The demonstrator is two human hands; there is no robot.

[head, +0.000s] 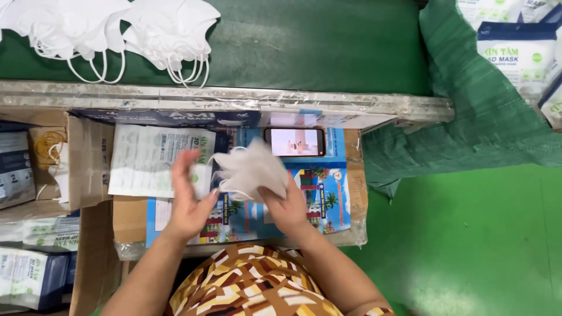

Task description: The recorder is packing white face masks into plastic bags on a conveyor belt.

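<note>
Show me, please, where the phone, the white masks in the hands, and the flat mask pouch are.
phone (294, 142): head view, middle of its screen.
white masks (252, 169): head view, middle of the bundle.
flat mask pouch (143, 159): head view, its centre.

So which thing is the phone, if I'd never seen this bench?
Start at the long metal rail edging the green belt. Just below its middle, on the blue picture-printed sheet, lies the phone, above the person's right hand. It is the only dark, flat rectangle with a lit screen; everything nearby is paper, cardboard or white masks.
</note>
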